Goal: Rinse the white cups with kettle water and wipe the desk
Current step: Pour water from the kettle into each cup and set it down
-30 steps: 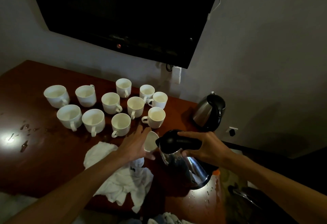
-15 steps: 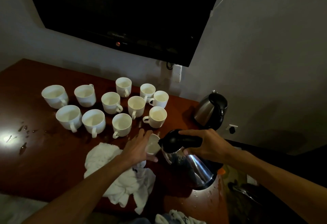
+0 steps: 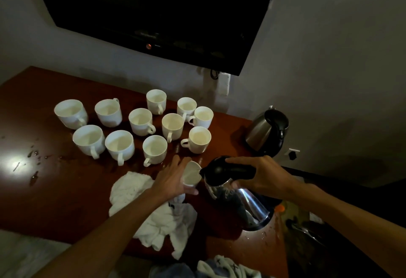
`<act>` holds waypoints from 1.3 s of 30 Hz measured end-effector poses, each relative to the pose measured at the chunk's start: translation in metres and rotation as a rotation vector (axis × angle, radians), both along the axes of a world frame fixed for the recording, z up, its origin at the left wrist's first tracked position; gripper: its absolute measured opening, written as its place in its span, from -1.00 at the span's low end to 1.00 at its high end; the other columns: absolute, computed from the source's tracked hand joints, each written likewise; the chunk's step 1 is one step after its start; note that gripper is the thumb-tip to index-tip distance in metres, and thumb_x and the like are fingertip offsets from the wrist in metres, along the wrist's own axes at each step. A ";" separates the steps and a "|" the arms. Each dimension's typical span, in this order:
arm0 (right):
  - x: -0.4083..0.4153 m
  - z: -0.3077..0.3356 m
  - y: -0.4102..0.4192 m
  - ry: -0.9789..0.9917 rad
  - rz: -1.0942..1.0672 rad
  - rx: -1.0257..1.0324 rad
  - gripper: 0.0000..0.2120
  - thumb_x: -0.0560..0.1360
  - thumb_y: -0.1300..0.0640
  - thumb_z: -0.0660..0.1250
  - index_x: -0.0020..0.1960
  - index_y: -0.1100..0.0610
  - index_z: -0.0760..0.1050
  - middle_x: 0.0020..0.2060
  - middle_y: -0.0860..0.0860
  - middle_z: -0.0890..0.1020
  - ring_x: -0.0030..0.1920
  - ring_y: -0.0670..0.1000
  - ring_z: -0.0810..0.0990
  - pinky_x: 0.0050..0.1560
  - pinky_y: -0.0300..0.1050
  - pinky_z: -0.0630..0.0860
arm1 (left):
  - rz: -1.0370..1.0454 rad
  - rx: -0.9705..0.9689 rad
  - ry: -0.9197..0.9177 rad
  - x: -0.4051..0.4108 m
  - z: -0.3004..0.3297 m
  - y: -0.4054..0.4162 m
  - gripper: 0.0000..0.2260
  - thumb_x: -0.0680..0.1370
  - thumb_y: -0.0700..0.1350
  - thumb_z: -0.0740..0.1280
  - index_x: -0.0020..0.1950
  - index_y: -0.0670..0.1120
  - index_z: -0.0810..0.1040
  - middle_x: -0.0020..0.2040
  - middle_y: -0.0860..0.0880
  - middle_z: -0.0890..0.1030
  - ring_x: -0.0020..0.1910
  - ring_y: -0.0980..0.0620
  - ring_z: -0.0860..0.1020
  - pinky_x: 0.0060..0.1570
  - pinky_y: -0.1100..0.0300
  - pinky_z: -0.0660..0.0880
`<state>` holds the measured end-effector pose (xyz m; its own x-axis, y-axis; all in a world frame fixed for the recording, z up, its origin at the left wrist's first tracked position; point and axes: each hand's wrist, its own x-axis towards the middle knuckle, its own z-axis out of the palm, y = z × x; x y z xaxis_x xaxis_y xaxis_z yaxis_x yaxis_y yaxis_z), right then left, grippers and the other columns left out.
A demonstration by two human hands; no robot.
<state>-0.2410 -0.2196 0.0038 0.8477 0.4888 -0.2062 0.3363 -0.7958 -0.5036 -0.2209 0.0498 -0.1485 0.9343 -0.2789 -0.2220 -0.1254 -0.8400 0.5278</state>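
My left hand (image 3: 173, 181) holds a white cup (image 3: 191, 174) tilted toward the right, above a crumpled white cloth (image 3: 153, 211). My right hand (image 3: 259, 175) grips the black handle of a steel kettle (image 3: 237, 198), tipped so its spout touches the cup's rim. Several more white cups (image 3: 153, 149) stand upright in a cluster on the dark red-brown desk (image 3: 55, 190) behind my left hand. Whether water is flowing is too dark to tell.
A second steel kettle (image 3: 267, 132) stands at the desk's back right near the wall. Water drops (image 3: 33, 159) lie on the desk's left part. A wall-mounted TV (image 3: 153, 14) hangs above. More cloth (image 3: 219, 266) lies at the bottom edge.
My left hand lifted the cup and tilted it closer to the kettle's spout. The right hand tipped the kettle further toward the cup.
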 end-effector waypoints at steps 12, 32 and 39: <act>0.007 0.004 0.015 0.040 0.037 -0.047 -0.36 0.47 0.02 0.52 0.50 -0.04 0.39 0.27 -0.04 0.62 0.17 -0.09 0.63 0.06 -0.44 0.52 | 0.073 -0.094 0.021 -0.007 -0.015 0.003 -0.09 0.15 0.35 0.59 0.37 0.15 0.26 0.23 0.05 0.28 0.30 -0.07 0.41 0.04 -0.14 0.56; 0.015 0.006 0.020 0.076 0.059 -0.079 -0.38 0.48 0.03 0.52 0.49 -0.05 0.41 0.23 -0.08 0.63 -0.07 -0.34 0.54 -0.02 -0.50 0.48 | 0.051 -0.111 0.046 -0.008 -0.019 -0.001 -0.06 0.19 0.27 0.62 0.43 0.12 0.21 0.28 0.01 0.22 0.36 -0.12 0.33 0.10 -0.08 0.53; 0.019 0.010 0.024 0.073 0.082 -0.103 -0.38 0.48 0.02 0.52 0.50 -0.05 0.40 0.22 -0.08 0.64 -0.12 -0.38 0.51 -0.06 -0.52 0.46 | 0.048 -0.110 0.058 -0.008 -0.018 -0.001 -0.05 0.20 0.26 0.62 0.44 0.11 0.19 0.28 0.00 0.20 0.37 -0.10 0.30 0.13 -0.08 0.52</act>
<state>-0.2224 -0.1956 0.0135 0.7866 0.5290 -0.3185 0.3679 -0.8157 -0.4463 -0.2285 0.0489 -0.1669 0.9337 -0.2595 -0.2468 -0.0524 -0.7808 0.6226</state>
